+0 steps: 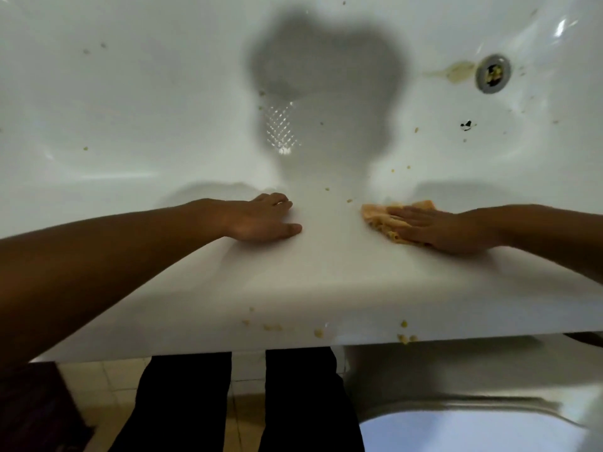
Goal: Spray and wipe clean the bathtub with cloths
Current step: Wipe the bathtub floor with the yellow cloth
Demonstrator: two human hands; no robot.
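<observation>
Your L hand [261, 220] rested on the near rim of the bathtub [326, 272], thumb out along the rim, fingers loosely bent over the inner edge, grasping nothing. Your R hand [437, 228] lay flat on the orange cloth [383, 220], fingers straight and together, pressing it onto the same rim, well apart from the L hand. The cloth was bunched, sticking out past the fingertips toward the L. Yellowish crumbs [318, 332] sat along the rim's front edge, w/ more specks inside the tub. Far R, the drain [492, 73] had a tan smear [456, 70] just beside it and a dark speck [466, 125] below. Your legs in dark trousers [186, 402] stood against the tub's front over a tiled floor [98, 380].
</observation>
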